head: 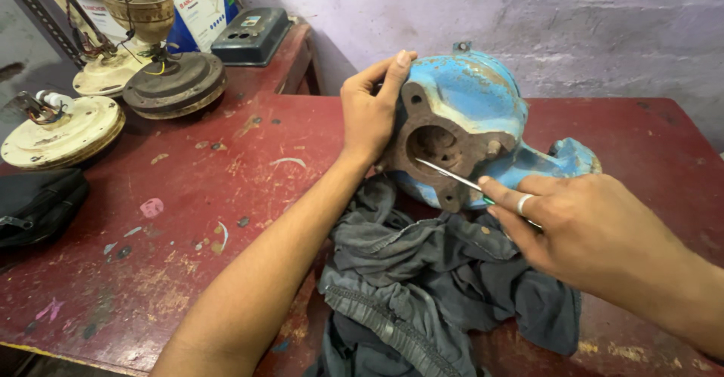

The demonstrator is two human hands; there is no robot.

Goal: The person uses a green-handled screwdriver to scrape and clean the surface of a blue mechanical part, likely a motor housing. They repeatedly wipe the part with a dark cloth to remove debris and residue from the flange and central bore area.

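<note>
Centrally, blue pump casing (471,121) is propped on grey cloth (430,271) on red bench (188,196) | left hand (371,109) is clasped on its rusty flange rim | right hand (581,230) is closed around thin screwdriver (451,176), tipped into casing's bore | judged heavy, stiff; best gripped by flange.

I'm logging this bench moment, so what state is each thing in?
Blue pump casing: tilted on the cloth, rusty flange facing the camera.
Left hand: gripping the casing's edge.
Right hand: holding a thin screwdriver, tip in the flange opening.
Grey cloth: crumpled under the casing.
Black bag: lying flat.
</note>
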